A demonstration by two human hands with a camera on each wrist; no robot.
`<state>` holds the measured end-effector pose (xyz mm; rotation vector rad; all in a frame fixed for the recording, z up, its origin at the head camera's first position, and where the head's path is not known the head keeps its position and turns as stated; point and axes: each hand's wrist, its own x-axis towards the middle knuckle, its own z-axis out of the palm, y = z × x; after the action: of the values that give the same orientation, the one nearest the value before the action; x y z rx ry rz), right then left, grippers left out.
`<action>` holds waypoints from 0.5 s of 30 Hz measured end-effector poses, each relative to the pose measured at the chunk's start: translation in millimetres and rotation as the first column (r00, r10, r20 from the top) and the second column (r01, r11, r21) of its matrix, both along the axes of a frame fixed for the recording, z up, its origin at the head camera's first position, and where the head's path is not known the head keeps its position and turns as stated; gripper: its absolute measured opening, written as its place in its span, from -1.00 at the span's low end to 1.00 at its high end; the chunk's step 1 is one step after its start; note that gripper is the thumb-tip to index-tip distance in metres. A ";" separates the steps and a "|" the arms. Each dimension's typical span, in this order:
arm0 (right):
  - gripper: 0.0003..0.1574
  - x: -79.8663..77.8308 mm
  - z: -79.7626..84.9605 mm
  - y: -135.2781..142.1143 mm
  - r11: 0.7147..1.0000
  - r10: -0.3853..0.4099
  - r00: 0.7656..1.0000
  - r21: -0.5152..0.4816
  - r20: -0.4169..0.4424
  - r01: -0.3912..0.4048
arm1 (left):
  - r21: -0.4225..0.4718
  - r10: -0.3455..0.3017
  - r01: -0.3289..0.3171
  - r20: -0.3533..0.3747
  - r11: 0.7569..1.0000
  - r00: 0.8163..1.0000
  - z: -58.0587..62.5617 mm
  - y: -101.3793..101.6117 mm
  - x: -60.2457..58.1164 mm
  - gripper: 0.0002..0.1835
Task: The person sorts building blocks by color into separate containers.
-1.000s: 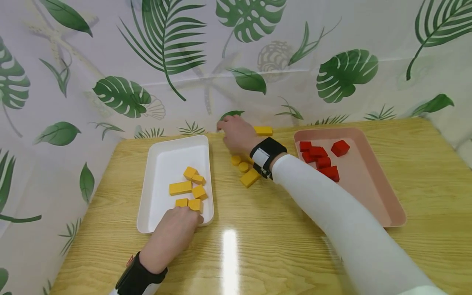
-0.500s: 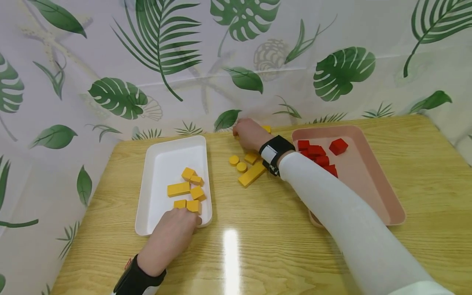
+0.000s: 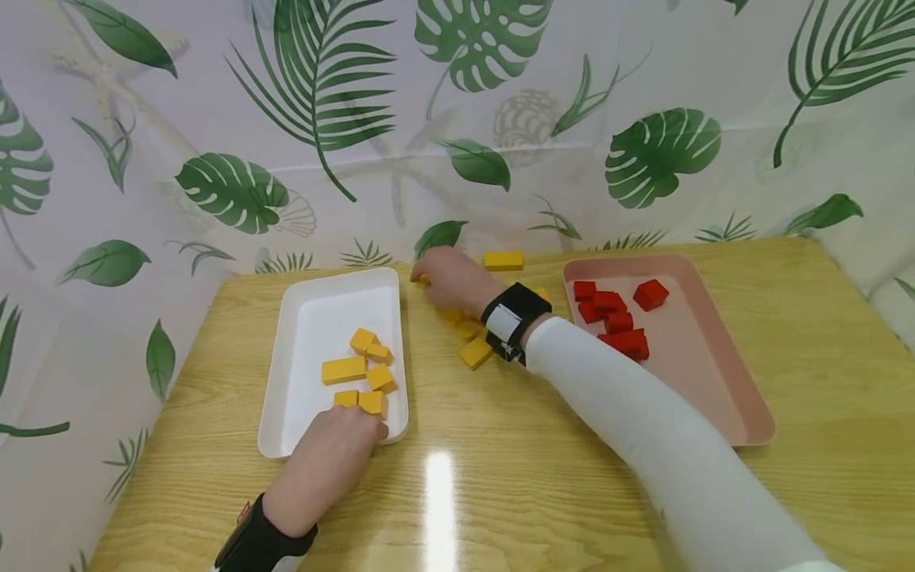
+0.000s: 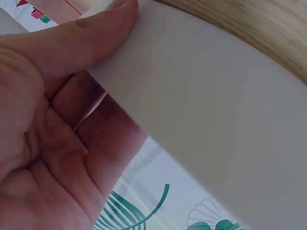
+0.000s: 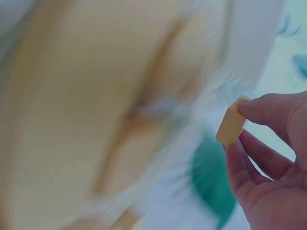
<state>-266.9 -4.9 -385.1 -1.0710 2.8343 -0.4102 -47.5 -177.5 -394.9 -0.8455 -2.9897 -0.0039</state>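
Note:
My left hand [image 3: 325,461] grips the near edge of the white tray [image 3: 300,334]. In the left wrist view the thumb lies over the tray's wall [image 4: 201,100], with curled fingers beneath. Several yellow blocks [image 3: 344,370] lie inside this tray. My right hand [image 3: 457,278] is over the far side of the table, right of the white tray. Its thumb and fingers pinch a small yellow block [image 5: 231,125], clear in the right wrist view. More yellow blocks [image 3: 475,352] lie beneath and around that hand, partly hidden by it and the wrist strap.
A pink tray [image 3: 722,389] with several red blocks [image 3: 629,344] stands at the right, partly behind my right sleeve [image 3: 622,421]. One long yellow block [image 3: 503,260] lies at the table's back edge, close to the leaf-patterned cloth [image 3: 400,119].
My right hand drew back to the right, then moved left towards the white tray, now with a yellow block in its fingers. The left hand stays on the white tray's edge.

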 end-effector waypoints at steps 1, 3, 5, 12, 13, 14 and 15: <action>-0.64 6.4 1.9 -7.1 0.999 0.038 0.999 -0.007 -0.022 -0.039 | 0.003 0.001 -0.001 0.007 1.000 1.000 -0.1 0.2 -0.1 -0.74; -0.65 20.0 4.8 -22.1 0.993 0.113 0.991 -0.013 -0.075 -0.115 | 0.000 0.003 -0.003 0.021 1.000 1.000 -0.4 0.3 -0.1 -0.75; -0.65 34.6 8.6 -37.0 0.985 0.168 0.981 -0.009 -0.094 -0.170 | -0.007 0.005 -0.005 0.027 1.000 1.000 -0.6 0.5 -0.2 -0.75; -0.66 71.1 7.5 -73.3 0.951 0.309 0.945 0.016 -0.105 -0.309 | -0.019 -0.010 0.009 -0.017 1.000 1.000 0.5 -0.8 0.8 -0.76; -0.66 73.3 5.5 -76.0 0.949 0.315 0.944 0.024 -0.103 -0.314 | -0.019 -0.015 0.015 -0.025 1.000 1.000 0.6 -0.9 0.9 -0.76; -0.67 74.9 3.6 -77.9 0.948 0.318 0.942 0.032 -0.104 -0.317 | -0.017 -0.019 0.018 -0.029 1.000 0.999 0.7 -1.0 1.0 -0.77; -0.67 76.0 1.8 -79.3 0.948 0.318 0.942 0.036 -0.105 -0.316 | -0.017 -0.022 0.022 -0.033 1.000 0.999 0.7 -1.1 1.0 -0.77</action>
<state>-190.9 -84.2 -383.2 -1.5572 2.6755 -0.3041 -46.6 -178.6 -394.3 -0.8716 -2.9537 0.0348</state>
